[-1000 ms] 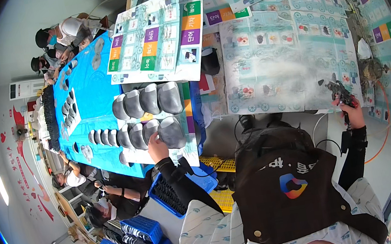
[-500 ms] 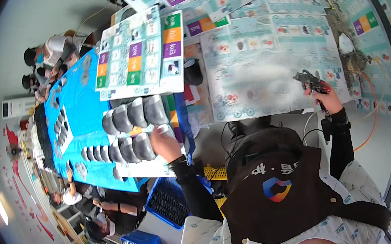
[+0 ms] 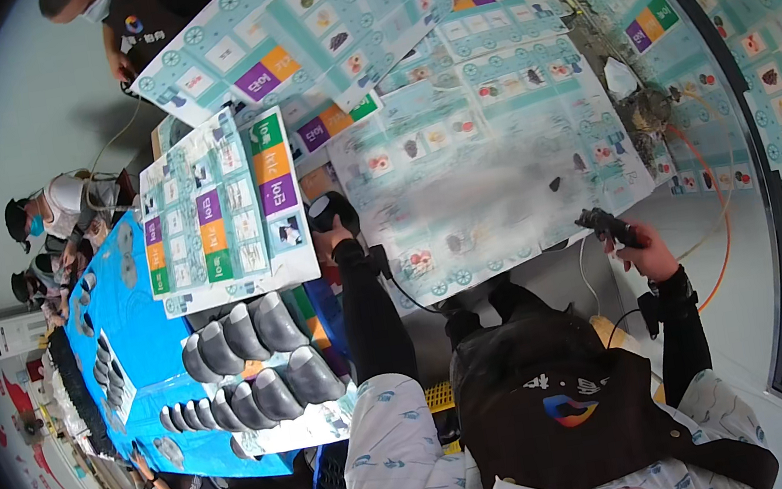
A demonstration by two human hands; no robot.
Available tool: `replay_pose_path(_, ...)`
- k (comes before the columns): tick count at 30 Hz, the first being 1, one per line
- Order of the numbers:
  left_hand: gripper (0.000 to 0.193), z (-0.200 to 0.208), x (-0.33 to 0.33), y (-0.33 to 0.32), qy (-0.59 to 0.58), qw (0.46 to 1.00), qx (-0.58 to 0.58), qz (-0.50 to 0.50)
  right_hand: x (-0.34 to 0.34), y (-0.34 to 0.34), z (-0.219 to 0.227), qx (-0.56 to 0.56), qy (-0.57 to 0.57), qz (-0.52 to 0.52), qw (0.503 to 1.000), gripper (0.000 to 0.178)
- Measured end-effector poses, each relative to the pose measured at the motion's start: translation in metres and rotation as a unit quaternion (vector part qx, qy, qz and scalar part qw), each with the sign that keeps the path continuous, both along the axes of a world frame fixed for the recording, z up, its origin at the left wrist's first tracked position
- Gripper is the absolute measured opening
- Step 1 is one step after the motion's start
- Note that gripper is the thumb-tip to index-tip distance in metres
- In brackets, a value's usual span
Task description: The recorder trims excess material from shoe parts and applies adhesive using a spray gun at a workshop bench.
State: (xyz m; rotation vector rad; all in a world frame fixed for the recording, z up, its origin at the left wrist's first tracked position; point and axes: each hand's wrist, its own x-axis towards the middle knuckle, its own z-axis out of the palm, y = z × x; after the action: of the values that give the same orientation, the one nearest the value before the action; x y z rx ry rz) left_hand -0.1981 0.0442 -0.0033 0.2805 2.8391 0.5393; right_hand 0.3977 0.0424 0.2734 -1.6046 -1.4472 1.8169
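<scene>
My right hand (image 3: 648,252) is closed round the grip of a dark spray gun (image 3: 608,226), its nozzle pointing left over the sheet-covered work surface (image 3: 514,256). At the left edge of that surface, my left hand (image 3: 339,232) has its fingers against a black rounded cup-like piece (image 3: 332,210) and appears to grip it. Part of the piece is hidden by the hand. Grey, cloudy spray residue covers the middle of the printed sheets. To the left, dark grey rounded shells (image 3: 273,323) stand in two rows on a board.
A blue-covered table (image 3: 142,373) stretches along the left, with people seated around it. Printed boards (image 3: 204,212) stack beside the work surface. Another person (image 3: 151,27) stands behind a large tilted panel (image 3: 280,43). An orange hose (image 3: 720,226) hangs at the right.
My left hand has moved from beside the shell rows to the black cup-like piece. The spray gun has tipped lower. My view has shifted, and a person now shows at the upper left.
</scene>
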Motion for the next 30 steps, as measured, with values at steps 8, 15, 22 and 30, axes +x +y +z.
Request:
replay_pose_path(8,0.043,0.057,0.056,-0.040,-0.277,0.829,0.482,-0.061,-0.005,0.031,-0.023,-0.027,0.047,0.031,0.998,0.053)
replay_pose_path(15,0.026,0.130,0.180,-0.058,-0.383,0.760,0.521,-0.062,-0.021,0.065,-0.037,-0.029,0.115,0.090,0.989,0.047)
replay_pose_path(22,0.031,0.095,0.224,-0.062,-0.368,0.830,0.416,-0.055,-0.018,0.062,-0.049,-0.033,0.084,0.099,0.991,0.047)
replay_pose_path(30,0.039,0.042,0.283,-0.033,-0.086,0.947,0.194,-0.240,-0.029,0.062,-0.047,0.000,-0.026,0.145,0.989,0.023)
